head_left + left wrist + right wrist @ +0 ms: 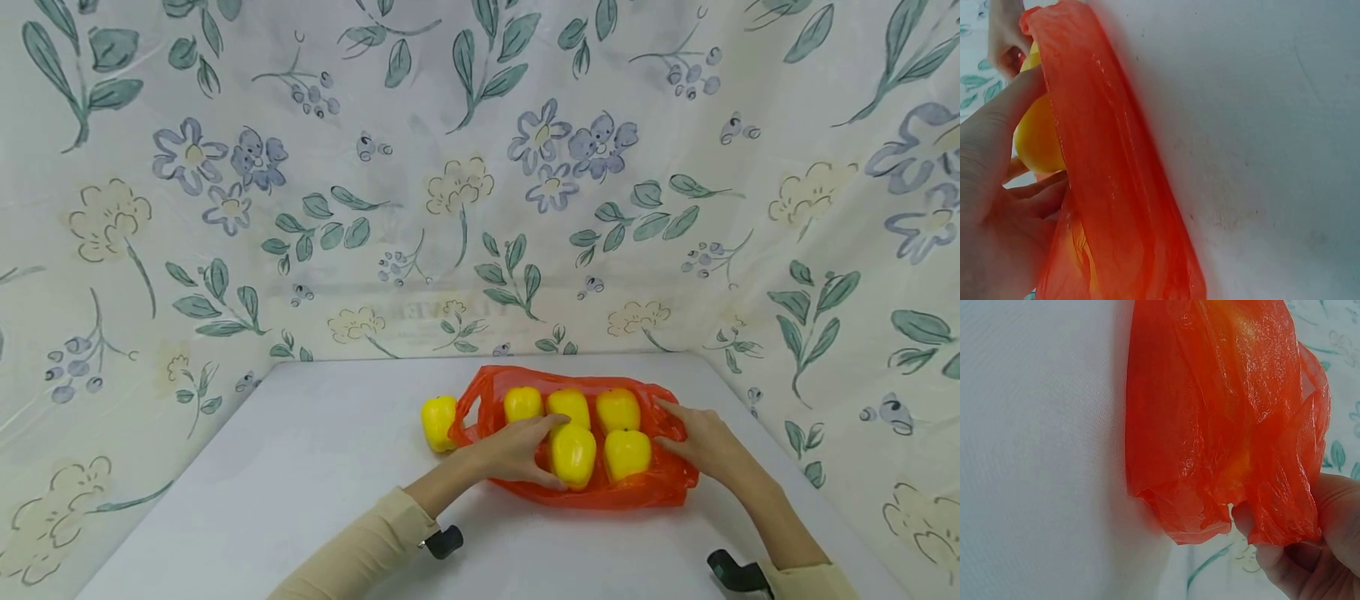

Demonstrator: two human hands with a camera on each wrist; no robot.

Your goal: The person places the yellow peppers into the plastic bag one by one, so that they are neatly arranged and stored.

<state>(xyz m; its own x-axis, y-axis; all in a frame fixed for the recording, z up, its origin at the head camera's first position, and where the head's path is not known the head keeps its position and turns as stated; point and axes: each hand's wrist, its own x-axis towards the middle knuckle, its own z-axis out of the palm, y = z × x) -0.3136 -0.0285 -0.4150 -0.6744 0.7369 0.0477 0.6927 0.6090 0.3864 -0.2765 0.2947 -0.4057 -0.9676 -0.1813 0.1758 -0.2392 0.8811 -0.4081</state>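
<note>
A red plastic bag (525,492) lies on the table, its opening facing up, with several glossy yellow apples (618,410) inside. My left hand (513,452) reaches over the bag's left part. Its thumb and fingers curve round the front middle apple (573,457); the left wrist view shows this apple (1038,137) partly hidden by the bag's wall. With my right hand (705,439) I hold the bag's right edge. In the right wrist view, thumb and fingers pinch the crumpled red plastic (1285,519). Another yellow apple (438,423) sits outside the bag, beside its left handle.
The white table (300,467) extends left and in front of the bag. A floral curtain (420,233) hangs behind and along both sides. Dark wrist-camera pieces (444,542) stick out near each sleeve.
</note>
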